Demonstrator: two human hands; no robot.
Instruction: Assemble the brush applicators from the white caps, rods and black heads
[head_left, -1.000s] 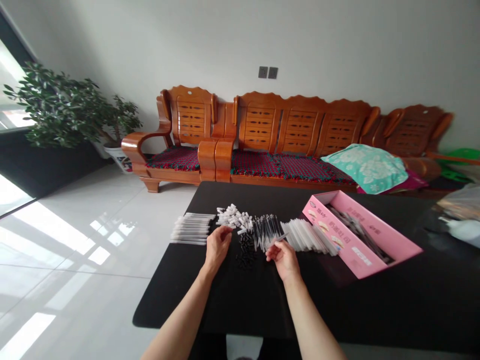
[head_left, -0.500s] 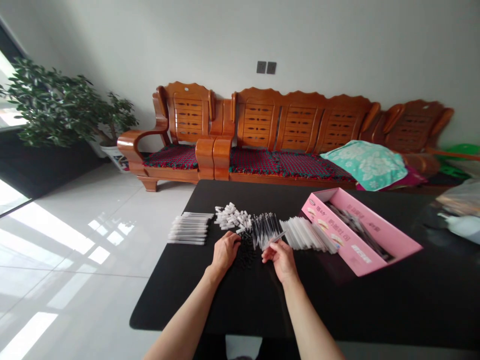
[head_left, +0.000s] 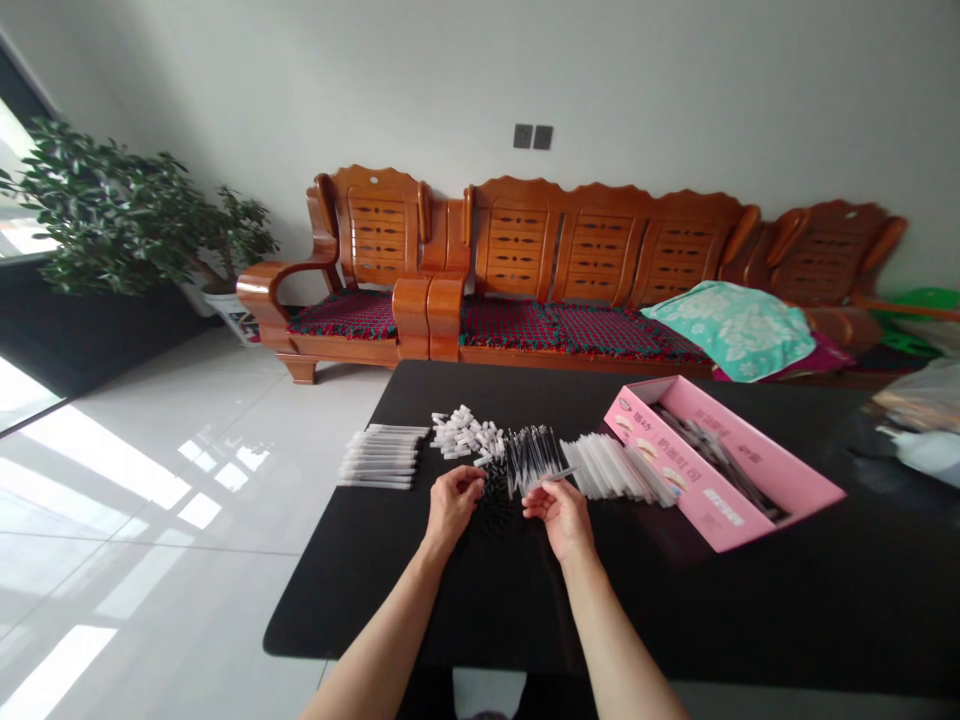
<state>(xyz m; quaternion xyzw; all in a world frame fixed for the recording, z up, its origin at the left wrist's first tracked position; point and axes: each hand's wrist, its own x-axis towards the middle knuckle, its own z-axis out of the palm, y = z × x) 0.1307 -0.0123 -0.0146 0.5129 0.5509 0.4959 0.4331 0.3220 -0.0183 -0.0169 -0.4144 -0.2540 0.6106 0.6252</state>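
My right hand (head_left: 561,512) pinches a slim, pale pen barrel (head_left: 556,478) between thumb and fingers, its tip pointing right. My left hand (head_left: 453,503) is closed at the fingertips beside a heap of small black pen parts (head_left: 496,505); whatever lies between the fingers is too small to make out. Behind the hands is a pile of white pen caps (head_left: 465,432). Dark-tipped pen refills (head_left: 531,452) lie in a row just beyond my right hand. To their right are clear-white pen barrels (head_left: 611,467) side by side. At the left lies a stack of white pens (head_left: 381,458).
A pink box (head_left: 720,505) with dark sticks inside stands right of the barrels on the black table (head_left: 480,610). Plastic bags (head_left: 922,410) lie at the far right edge. A wooden sofa (head_left: 517,235) with a green cloth (head_left: 739,325) stands behind the table.
The pen barrel in my right hand has tipped flatter toward the right. My left hand has lifted slightly from the black parts, its fingertips still together.
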